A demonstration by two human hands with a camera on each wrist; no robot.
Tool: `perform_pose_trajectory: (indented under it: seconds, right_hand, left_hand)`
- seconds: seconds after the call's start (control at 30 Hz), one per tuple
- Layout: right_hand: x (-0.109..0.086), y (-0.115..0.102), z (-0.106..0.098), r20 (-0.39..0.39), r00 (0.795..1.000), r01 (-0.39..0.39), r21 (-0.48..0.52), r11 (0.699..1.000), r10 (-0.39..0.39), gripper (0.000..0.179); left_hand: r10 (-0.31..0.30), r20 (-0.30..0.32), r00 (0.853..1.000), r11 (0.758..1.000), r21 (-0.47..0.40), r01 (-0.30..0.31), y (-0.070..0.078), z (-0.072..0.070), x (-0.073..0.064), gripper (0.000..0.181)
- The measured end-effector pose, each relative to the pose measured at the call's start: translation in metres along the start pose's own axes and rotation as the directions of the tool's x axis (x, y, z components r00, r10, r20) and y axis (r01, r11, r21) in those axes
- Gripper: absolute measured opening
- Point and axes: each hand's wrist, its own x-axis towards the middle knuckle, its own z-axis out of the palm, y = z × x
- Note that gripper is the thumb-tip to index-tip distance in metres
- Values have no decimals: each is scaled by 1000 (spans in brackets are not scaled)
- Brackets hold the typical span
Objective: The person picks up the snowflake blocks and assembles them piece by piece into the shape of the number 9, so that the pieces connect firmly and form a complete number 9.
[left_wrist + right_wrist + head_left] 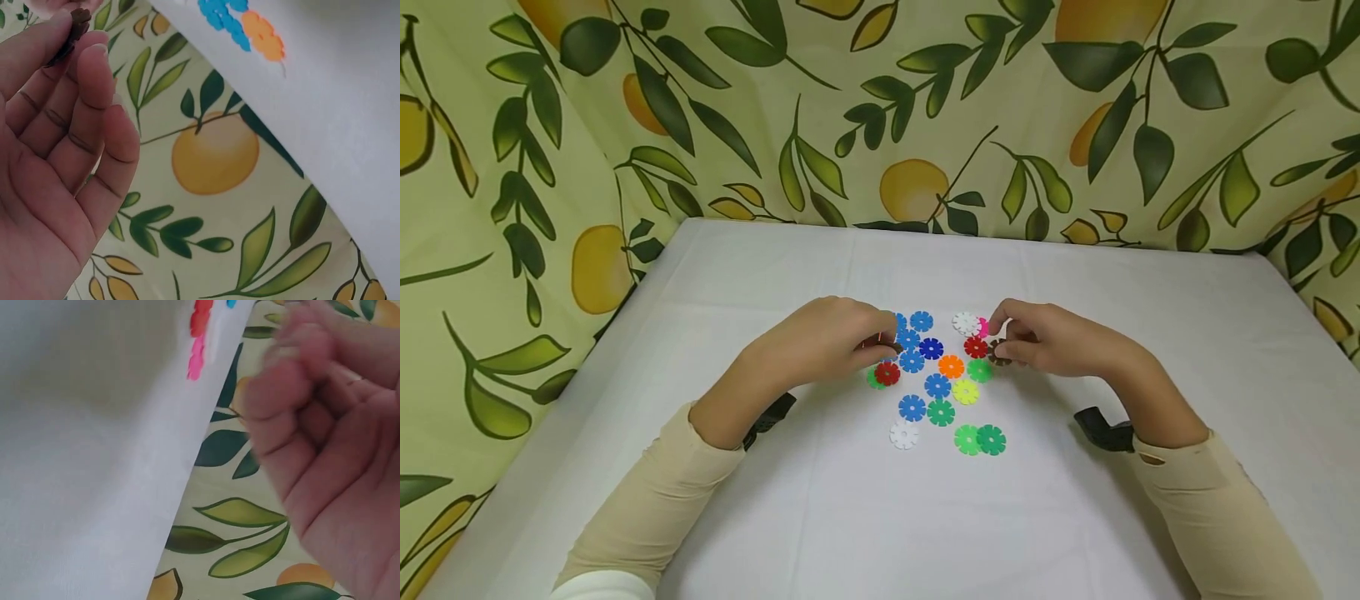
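Left hand [820,340] pinching a dark disc [75,32] at mid-frame, right hand [1051,337] pinching a brown disc [997,353] right of centre, bright notched discs [951,367] scattered between and below on the white bench [850,517]

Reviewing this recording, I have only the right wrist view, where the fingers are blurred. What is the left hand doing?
Observer: The left hand pinches a dark brown disc.
Operator: Is there anything at the right hand?
Observer: Yes, in the head view it partly covers a notched brown disc.
Operator: Do any green discs overlap?
Observer: Yes, a dark green disc and a light green disc.
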Motion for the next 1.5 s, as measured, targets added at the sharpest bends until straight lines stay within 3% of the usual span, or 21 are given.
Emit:
perform_pose_trajectory:
  seconds: [0.1,0.23,0.37,0.53,0.73,0.83,1.27,1.5]
  right_hand:
    - [0,-3,0,-72,994,86,72,994,-81,19]
    - [-1,-9,0,-191,959,238,129,963,-212,19]
    - [-4,-20,2,-254,930,315,173,933,-267,22]
    - [-10,-39,8,-288,916,350,237,906,-279,23]
    - [-13,-56,18,-296,903,391,269,880,-311,22]
    - [-13,-60,21,-294,900,401,271,875,-322,23]
    - [-10,-61,27,-271,886,450,299,841,-377,22]
    - [-9,-61,27,-265,898,426,333,841,-350,21]
  left_hand:
    - [33,-56,998,999,7,-33,-2,-4,-2,9]
    - [69,-107,992,998,3,-69,0,-6,-4,10]
    - [100,-150,984,995,-1,-101,4,-7,-4,13]
    - [155,-218,964,987,-3,-160,11,-8,-5,13]
    - [272,-313,910,961,32,-276,17,-5,-5,10]
    - [301,-338,892,952,53,-301,19,-4,-5,9]
    - [338,-372,864,939,78,-334,21,-1,-5,6]
    - [339,-381,860,939,88,-332,22,0,-4,8]
